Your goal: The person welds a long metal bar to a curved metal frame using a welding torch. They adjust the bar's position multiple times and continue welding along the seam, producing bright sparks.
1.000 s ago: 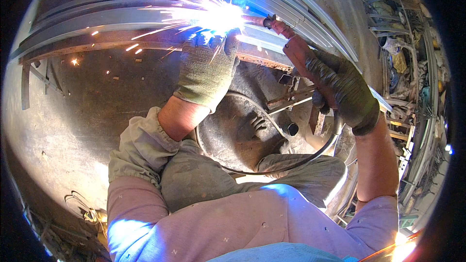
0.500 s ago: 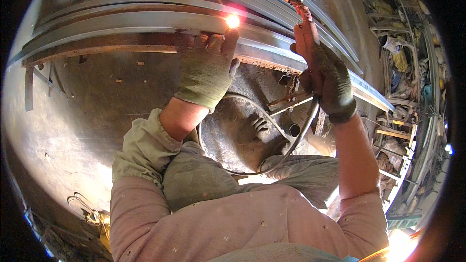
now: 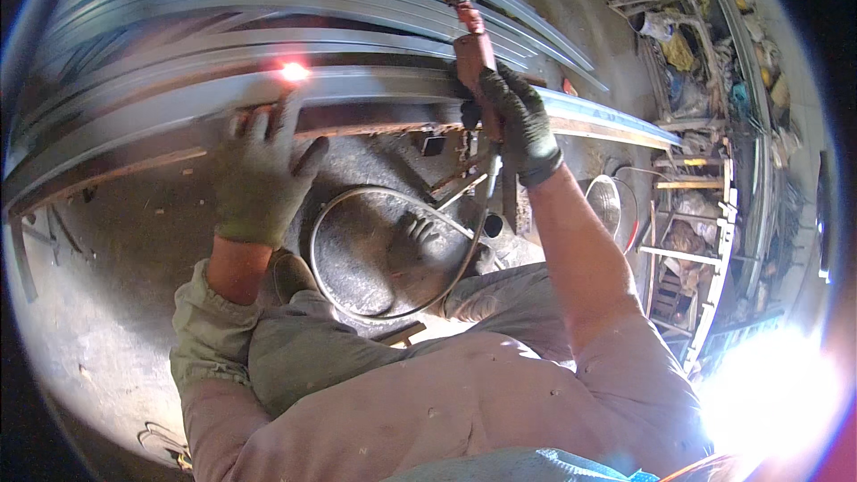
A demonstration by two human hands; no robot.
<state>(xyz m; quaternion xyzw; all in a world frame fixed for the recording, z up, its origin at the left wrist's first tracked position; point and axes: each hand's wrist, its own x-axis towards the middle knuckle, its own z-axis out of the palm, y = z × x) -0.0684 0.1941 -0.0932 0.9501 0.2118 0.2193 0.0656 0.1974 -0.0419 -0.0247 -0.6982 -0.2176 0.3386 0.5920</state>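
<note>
Left hand (image 3: 259, 174) spreads flat on the long steel strip (image 3: 375, 89) beside a glowing weld spot (image 3: 293, 71), right hand (image 3: 518, 120) clamped round the electrode holder (image 3: 471, 49) lifted clear — stiff, heavy, likely hot metal, best gripped well away from the glow.

A single head-worn fisheye camera looks steeply down from the person's head over their own chest and lap, facing forward toward the long grey metal frame (image 3: 375, 89) that crosses the upper part of the picture. It sits close: the gloved left hand (image 3: 259, 174) and gloved right hand (image 3: 516, 120) reach up from the lower edge at arm's length, and the concrete floor (image 3: 116, 303) lies just below them. The wide lens bends the frame's straight bars into arcs toward the rim and takes in cluttered shelves (image 3: 714, 170) along the right edge; there is no second view to share any part.
</note>
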